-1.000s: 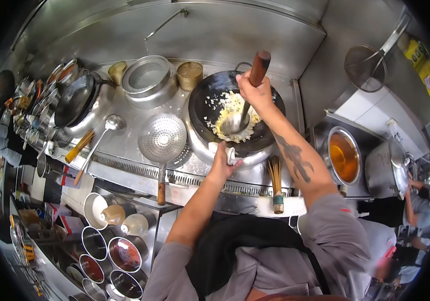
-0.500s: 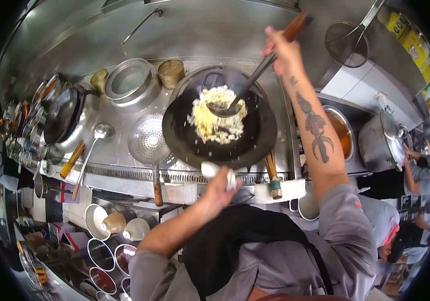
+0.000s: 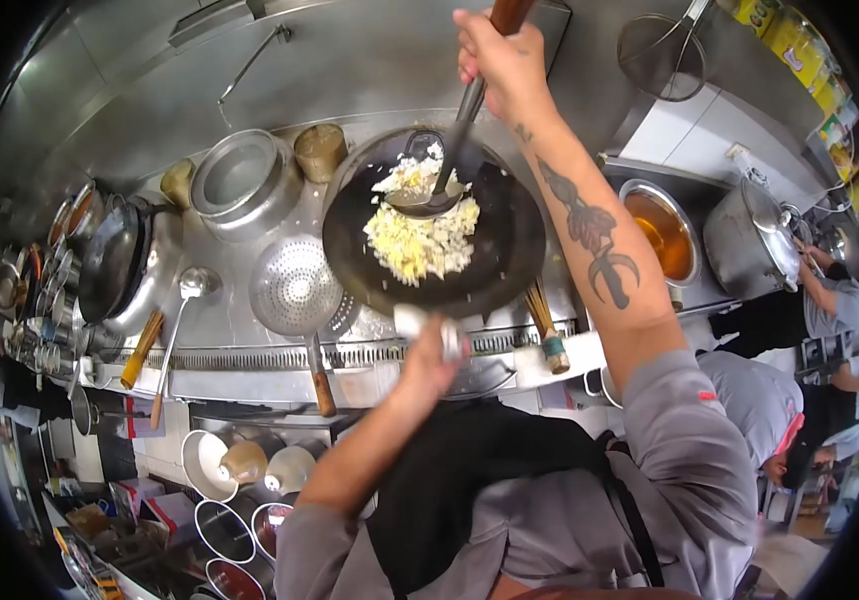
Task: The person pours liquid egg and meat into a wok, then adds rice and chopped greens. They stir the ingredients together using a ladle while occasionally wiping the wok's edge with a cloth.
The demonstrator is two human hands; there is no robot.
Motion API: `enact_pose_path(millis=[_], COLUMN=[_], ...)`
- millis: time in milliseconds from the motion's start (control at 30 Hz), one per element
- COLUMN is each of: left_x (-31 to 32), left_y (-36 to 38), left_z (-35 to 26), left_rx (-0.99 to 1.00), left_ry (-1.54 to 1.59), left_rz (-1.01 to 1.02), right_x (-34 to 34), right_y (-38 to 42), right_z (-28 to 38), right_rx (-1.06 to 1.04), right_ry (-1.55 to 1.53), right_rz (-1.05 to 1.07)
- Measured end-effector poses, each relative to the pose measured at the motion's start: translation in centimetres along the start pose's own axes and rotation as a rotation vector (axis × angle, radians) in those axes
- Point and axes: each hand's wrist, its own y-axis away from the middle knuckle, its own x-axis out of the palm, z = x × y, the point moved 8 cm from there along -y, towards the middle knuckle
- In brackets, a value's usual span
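Observation:
A dark wok [image 3: 504, 240] sits on the stove, holding a heap of loose white and yellow food [image 3: 414, 245] that looks like rice with egg. My right hand [image 3: 504, 65] is closed round the long shaft of a ladle [image 3: 459, 130], just below its wooden grip. The ladle's bowl rests in the food, toward the far side of the heap. At the wok's near rim my left hand [image 3: 432, 358], slightly blurred, is closed on a folded white cloth [image 3: 411, 320]. The cloth lies against the rim.
Left of the wok lie a perforated strainer [image 3: 296, 285], a second ladle [image 3: 196, 285] and a metal pot [image 3: 239, 180]. A bamboo brush [image 3: 547, 330] leans at the right front. Further right are a pan of orange liquid [image 3: 664, 235], a lidded pot [image 3: 749, 240] and other people.
My right hand has moved left and up in view, and the ladle stands steeper. Its bowl has shifted to the heap's far side, dividing the food. My left hand stays at the near rim.

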Motion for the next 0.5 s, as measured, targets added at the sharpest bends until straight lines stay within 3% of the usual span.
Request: enact_pose_path(millis=[33, 67, 133, 200, 267, 300, 367, 400, 500], left_x=[3.0, 2.9, 3.6, 4.3, 5.1, 5.1, 0.9, -1.2, -3.7], left_y=[0.4, 1.5, 1.5, 4.9, 3.8, 1.0, -2.3, -2.1, -0.6], left_z=[-3.8, -3.3, -3.7, -3.0, -5.1, -5.7, -3.6, -2.2, 1.3], left_rx=[0.121, 0.101, -0.025, -0.111, -0.043, -0.051, 0.015, 0.061, -0.104], left_ry=[-0.105, -0.106, -0.032, -0.031, 0.033, -0.001, -0.026, -0.039, -0.064], left_rz=[0.179, 0.171, -0.084, -0.039, -0.083, 0.015, 0.065, 0.054, 0.114], right_x=[0.4, 0.4, 0.6, 0.0, -1.6, -2.3, -3.1, -3.1, -1.5], right_y=[0.3, 1.1, 0.3, 0.2, 0.9, 2.0, 4.1, 3.7, 2.4], right_z=[0.7, 1.2, 2.4, 1.1, -2.1, -5.1, -10.5, -10.2, -1.0], right_rx=[-0.009, -0.011, 0.044, 0.138, 0.125, 0.116, 0.088, 0.072, -0.061], right_ry=[0.022, 0.048, 0.031, -0.006, 0.093, 0.208, 0.098, 0.109, 0.109], right_rz=[-0.009, -0.022, -0.030, -0.066, -0.120, -0.195, -0.213, -0.168, -0.162])
